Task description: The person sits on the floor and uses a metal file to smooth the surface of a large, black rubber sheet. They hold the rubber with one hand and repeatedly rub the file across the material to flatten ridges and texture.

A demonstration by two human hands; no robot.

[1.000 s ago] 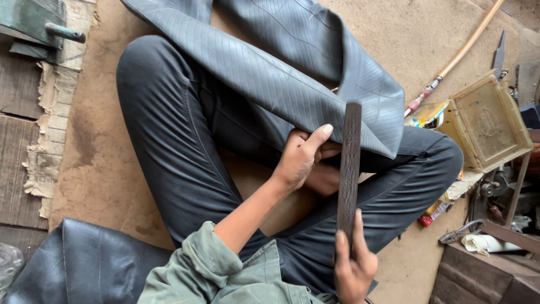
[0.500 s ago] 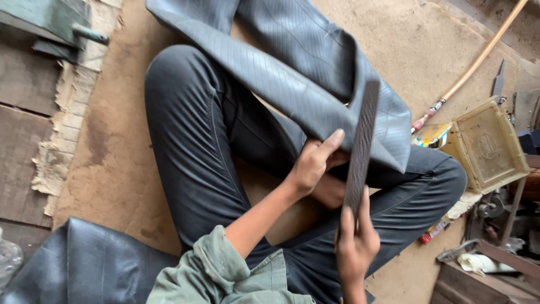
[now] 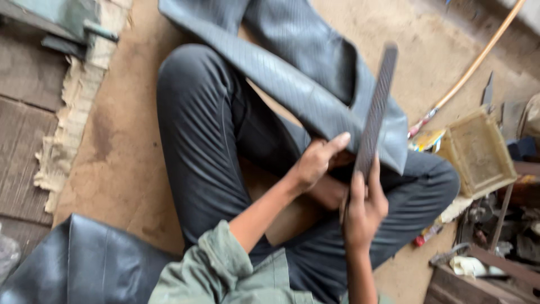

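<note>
I sit cross-legged in dark trousers on a cardboard floor. A folded grey rubber inner tube (image 3: 315,84) lies over my lap. My left hand (image 3: 316,161) grips the tube's folded edge from below, thumb up against it. My right hand (image 3: 363,211) is shut on the lower end of a long dark flat rasp (image 3: 376,112), which points up and away and rests across the tube near the fold.
Another black rubber tube (image 3: 84,264) lies at the lower left. A yellowish plastic tray (image 3: 478,152) and assorted tools sit at the right, with a tan hose (image 3: 478,56) running to the upper right. Wooden boards (image 3: 22,112) are at the left.
My right hand has pushed the rasp forward and up across the tube. The left hand keeps its grip on the fold. The view has shifted slightly and is blurred.
</note>
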